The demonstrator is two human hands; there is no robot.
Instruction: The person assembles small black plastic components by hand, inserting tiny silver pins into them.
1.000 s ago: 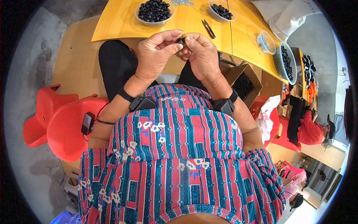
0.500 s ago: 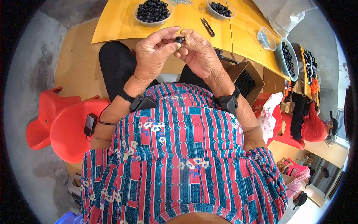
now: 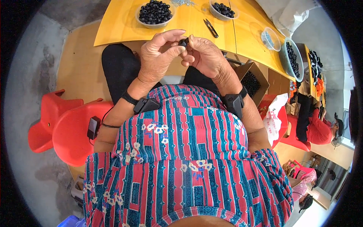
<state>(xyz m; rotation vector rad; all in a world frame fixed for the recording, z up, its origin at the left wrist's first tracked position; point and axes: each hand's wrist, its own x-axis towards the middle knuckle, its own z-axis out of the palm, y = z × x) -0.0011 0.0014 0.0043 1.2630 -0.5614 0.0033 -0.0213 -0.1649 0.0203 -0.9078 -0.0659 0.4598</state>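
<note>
Between my two hands, just short of the yellow table's near edge, is a small round black part (image 3: 183,43). My left hand (image 3: 159,55) pinches it between thumb and fingers. From the other side my right hand (image 3: 206,55) has its thumb and forefinger closed at the part's right end, its other fingers curled below. Whether a second small piece sits in the right fingertips cannot be made out. Beyond my hands stands a clear bowl (image 3: 154,25) heaped with black parts like this one. A pair of black thread snips (image 3: 210,28) lies on the table to the right.
A second bowl (image 3: 224,18) of black parts, a clear cup (image 3: 270,39) with small bluish pieces and a larger basin (image 3: 285,66) stand rightward on the yellow table (image 3: 249,38). Below is a cardboard box (image 3: 261,77) of black parts. Red chairs (image 3: 75,132) stand at left; other people sit far right.
Both hands have shifted slightly right and nearer to me. The black part has turned between the fingers, and now shows less of its rounded face.
</note>
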